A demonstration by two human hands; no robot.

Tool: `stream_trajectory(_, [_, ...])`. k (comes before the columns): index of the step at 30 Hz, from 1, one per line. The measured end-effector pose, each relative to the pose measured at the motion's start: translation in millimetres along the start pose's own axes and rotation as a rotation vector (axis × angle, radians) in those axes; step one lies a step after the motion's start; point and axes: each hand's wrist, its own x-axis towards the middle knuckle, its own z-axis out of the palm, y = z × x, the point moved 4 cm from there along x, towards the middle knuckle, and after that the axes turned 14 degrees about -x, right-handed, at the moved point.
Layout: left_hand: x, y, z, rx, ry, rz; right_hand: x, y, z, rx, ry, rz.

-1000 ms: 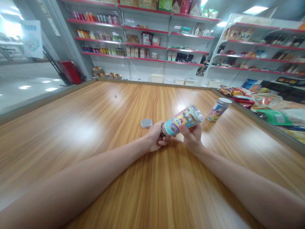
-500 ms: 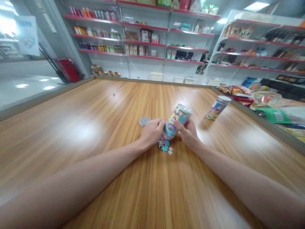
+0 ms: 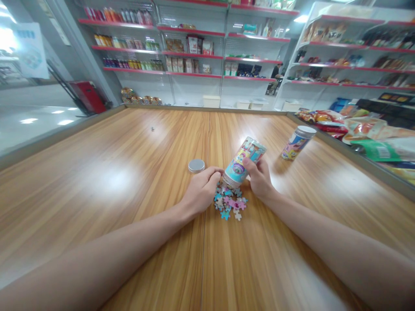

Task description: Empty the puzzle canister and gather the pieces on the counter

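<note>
My right hand is wrapped around a cartoon-printed puzzle canister, thumb across its front. The canister is tipped, its mouth low and towards me on the left. Right under the mouth, several jigsaw pieces, blue, pink and pale, lie in a loose heap on the table. My left hand is beside the mouth, fingers curled with their tips at the rim; whether they pinch anything is hidden. A round silver lid lies flat just beyond my left hand.
A second canister, lidded, stands upright to the right on the wooden table. One tiny item lies far left. Snack bags are piled past the right edge. Stocked shelves line the back; a person is in the distance.
More jigsaw pieces have come out, so the heap is larger and spreads towards me. The canister is slightly higher and to the right. My left hand has shifted a little down and left.
</note>
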Motion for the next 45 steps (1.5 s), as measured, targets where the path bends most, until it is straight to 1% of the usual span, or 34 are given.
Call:
stream_trajectory(4, [6.4, -2.8, 1.4, -0.078, -0.017, -0.014, -0.3, -3.9, -2.2, -0.052, 0.071, -0.041])
stream_trajectory(7, [8.0, -4.8, 2.4, -0.103, -0.049, -0.011, 0.8, -6.2, -3.1, -0.111, 0.101, -0.112])
stream_trajectory(9, [8.0, -6.4, 1.7, -0.11, -0.043, -0.012, 2.5, -3.7, -3.5, -0.145, 0.104, -0.127])
stream_trajectory(14, [8.7, -9.3, -0.6, -0.044, 0.007, -0.024, 7.4, 10.5, -2.6, -0.21, 0.024, -0.035])
stream_trajectory(17, [8.9, -9.6, 0.3, -0.039, 0.011, -0.046, 8.1, 12.9, -4.2, -0.22, 0.036, -0.034])
stream_trajectory(21, [8.8, -10.3, 1.3, -0.123, 0.015, -0.055, 8.6, 13.0, -6.4, -0.232, 0.072, -0.034])
stream_trajectory(27, [9.2, -14.2, -1.6, -0.21, 0.084, -0.093, 12.2, 17.1, -8.3, -0.262, 0.066, 0.02])
stream_trajectory(34, [8.8, -12.8, -1.6, -0.129, 0.068, -0.094, 12.3, 16.6, -11.2, -0.276, 0.097, -0.022])
stream_trajectory(36, [9.2, -12.9, -1.5, -0.117, 0.061, -0.094, 11.7, 15.9, -11.1, -0.272, 0.1, -0.019])
stream_trajectory(39, [9.0, -12.3, -1.3, -0.129, 0.066, -0.092, 10.9, 16.2, -10.0, -0.239, 0.083, 0.022])
stream_trajectory(42, [7.2, -8.1, 0.0, -0.193, 0.066, -0.066, 11.3, 18.4, -9.0, -0.125, 0.064, 0.083])
stream_trajectory(45, [4.1, -0.4, 1.8, -0.216, 0.041, -0.008, 12.6, 21.4, -7.3, 0.013, 0.041, 0.149])
